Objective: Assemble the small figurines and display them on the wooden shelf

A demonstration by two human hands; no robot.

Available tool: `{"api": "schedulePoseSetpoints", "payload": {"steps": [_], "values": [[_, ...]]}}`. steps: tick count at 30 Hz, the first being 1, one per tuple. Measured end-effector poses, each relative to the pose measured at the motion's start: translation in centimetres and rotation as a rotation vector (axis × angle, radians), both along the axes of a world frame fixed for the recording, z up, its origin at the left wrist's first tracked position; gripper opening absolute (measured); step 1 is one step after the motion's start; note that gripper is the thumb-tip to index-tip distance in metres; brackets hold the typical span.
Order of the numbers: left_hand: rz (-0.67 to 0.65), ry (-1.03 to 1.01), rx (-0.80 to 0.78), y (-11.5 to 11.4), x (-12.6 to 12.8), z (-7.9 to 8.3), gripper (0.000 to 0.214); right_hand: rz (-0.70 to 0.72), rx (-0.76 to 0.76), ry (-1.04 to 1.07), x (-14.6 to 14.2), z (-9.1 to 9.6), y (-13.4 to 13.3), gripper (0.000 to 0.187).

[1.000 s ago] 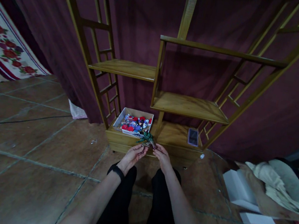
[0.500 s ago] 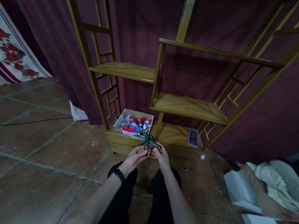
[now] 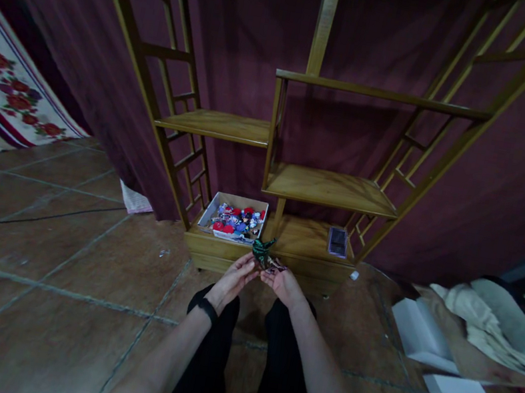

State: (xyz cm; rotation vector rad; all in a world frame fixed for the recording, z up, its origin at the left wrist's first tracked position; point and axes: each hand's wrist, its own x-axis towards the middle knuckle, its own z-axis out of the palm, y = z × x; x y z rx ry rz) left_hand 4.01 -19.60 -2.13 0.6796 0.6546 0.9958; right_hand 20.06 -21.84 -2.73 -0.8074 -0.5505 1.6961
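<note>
Head view. We see both hands raised in front of the knees, just short of the front edge of the lowest board of a wooden shelf unit (image 3: 329,188).

1. The left hand (image 3: 234,277) has its fingers drawn together. The fingertips pinch the near left side of a small green object (image 3: 263,251). A black band (image 3: 203,306) sits on the left wrist.
2. The right hand (image 3: 284,283) is curled, palm partly up. Its fingertips pinch the lower right end of the same object, where a brownish part shows.
3. The small green object is held between the two hands, clear of the floor and just in front of the lowest board. It is spiky in outline and points up and to the left. It is too small for us to tell finer detail.

Surroundings:

- An open white box (image 3: 212,207) stands on the left end of the lowest board, just behind the hands. It is filled with small red, blue and white pieces.
- A dark flat card (image 3: 338,241) lies on the right end of the same board, well apart from the box.
- The brown tiled floor (image 3: 54,254) carries a white sheet (image 3: 134,199) left of the unit.
- White packaging (image 3: 421,333) and a pale cloth (image 3: 488,324) lie at the far right.
- A flowered fabric (image 3: 1,89) hangs at the far left.
</note>
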Motion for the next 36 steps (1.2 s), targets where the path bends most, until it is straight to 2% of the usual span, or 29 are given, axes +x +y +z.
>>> {"api": "schedulePoseSetpoints", "payload": {"steps": [8,14,16,20,22,29,32,36], "values": [[-0.137,-0.096,0.011,-0.8,-0.2,0.1,0.02,0.276,-0.016,0.031,-0.1,0.2,-0.2,0.032],[-0.085,-0.092,0.012,-0.7,-0.1,0.1,0.024,0.359,-0.039,-0.047,-0.4,-0.2,-0.2,0.042],[-0.029,-0.063,0.003,-0.4,0.0,0.2,0.027,0.288,-0.045,-0.099,-0.5,-0.7,0.0,0.041],[0.088,0.028,-0.027,0.2,-0.1,0.2,0.031,-0.04,-0.047,-0.146,-0.2,-1.4,0.5,0.028],[0.114,0.068,-0.025,0.3,-0.1,0.1,0.033,-0.148,-0.038,-0.122,0.1,-1.4,0.7,0.028],[0.111,0.114,0.085,0.0,0.9,-0.1,0.035,-0.163,-0.004,-0.061,0.3,-1.0,0.7,0.022],[0.055,0.109,0.124,-0.5,1.1,0.3,0.032,-0.204,-0.042,-0.028,0.4,-1.3,1.0,0.015],[-0.07,0.082,0.119,-1.4,0.9,1.1,0.035,-0.186,-0.07,-0.021,0.5,-1.8,1.3,0.01]]}}
